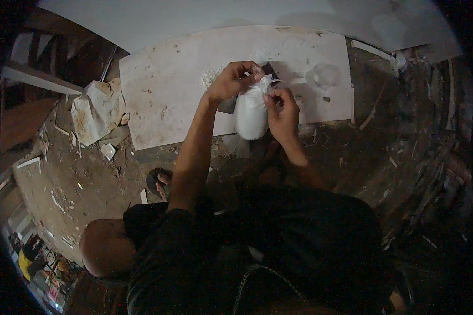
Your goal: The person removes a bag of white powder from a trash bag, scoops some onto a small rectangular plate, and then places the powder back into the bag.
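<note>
A clear plastic bag (252, 118), bulging with something white, stands between my two hands. My left hand (234, 83) pinches the gathered top of the bag from the left. From the right, my right hand (284, 113) has its fingers closed on the loose plastic just below that. Behind the bag, a dark flat piece (227, 107) shows at its lower left and upper right; the bag hides its middle. White loose bits (210, 77) lie scattered beside my left hand.
A pale board (168, 100) lies on the dirt floor, with a round translucent thing (323, 76) and a small dark lump (326, 98) on its right part. Crumpled pale sheeting (97, 111) lies to the left. A white panel (278, 13) runs along the back.
</note>
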Motion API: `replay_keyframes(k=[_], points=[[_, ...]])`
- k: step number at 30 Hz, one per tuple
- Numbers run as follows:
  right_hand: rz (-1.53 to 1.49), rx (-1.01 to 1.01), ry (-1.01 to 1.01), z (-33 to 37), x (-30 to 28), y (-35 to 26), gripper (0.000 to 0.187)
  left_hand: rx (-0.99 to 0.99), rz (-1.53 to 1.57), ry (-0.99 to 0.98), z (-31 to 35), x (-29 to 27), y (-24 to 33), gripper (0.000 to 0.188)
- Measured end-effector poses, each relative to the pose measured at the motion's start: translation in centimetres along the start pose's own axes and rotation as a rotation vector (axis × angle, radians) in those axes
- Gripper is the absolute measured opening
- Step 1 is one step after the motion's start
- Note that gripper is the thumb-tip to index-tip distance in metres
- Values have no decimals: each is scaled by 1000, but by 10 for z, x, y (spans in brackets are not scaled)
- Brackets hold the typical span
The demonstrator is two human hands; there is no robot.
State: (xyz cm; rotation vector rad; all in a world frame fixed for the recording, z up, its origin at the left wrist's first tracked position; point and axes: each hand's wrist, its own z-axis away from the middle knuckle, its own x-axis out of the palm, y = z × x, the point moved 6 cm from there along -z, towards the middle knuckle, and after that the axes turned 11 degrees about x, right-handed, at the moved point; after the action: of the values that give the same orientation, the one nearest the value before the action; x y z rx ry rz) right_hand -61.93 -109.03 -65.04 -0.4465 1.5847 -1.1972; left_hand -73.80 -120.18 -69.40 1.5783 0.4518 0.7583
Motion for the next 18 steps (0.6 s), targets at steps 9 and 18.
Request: replay_keyframes(k=[9,18], points=[[-114,90,41,-14,-2,2,22,176,10,-28,-2,4,20,20],[-408,403,-147,-22,7,14,20,143,-390,152,11,7,5,25]])
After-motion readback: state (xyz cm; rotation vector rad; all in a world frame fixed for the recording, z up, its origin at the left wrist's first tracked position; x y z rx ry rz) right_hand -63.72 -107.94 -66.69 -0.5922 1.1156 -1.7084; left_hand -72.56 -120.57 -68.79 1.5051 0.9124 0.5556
